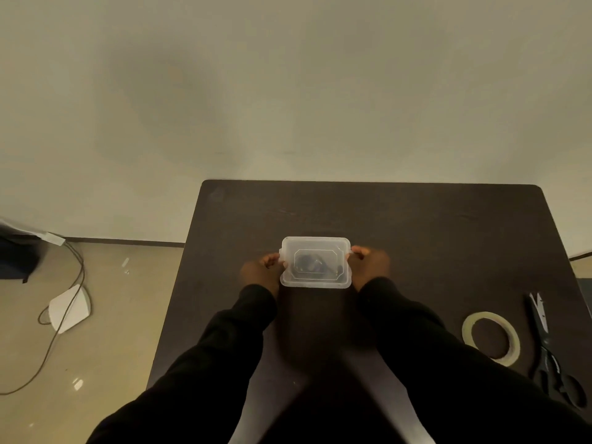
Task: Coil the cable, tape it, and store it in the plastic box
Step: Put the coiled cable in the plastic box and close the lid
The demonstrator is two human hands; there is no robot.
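A clear plastic box (315,262) with its lid on sat at the middle of a dark table (416,225), held between two hands.

Through the cloudy lid, one dark coiled cable (309,261) lay inside the box, its detail blurred. The left hand (261,270) pressed against the box's left side and the right hand (368,265) against its right side, fingers curled round the rim. Both arms wore black sleeves. Near the table's right edge lay one roll of tape (491,338) and, just beside it, one pair of scissors (547,347).
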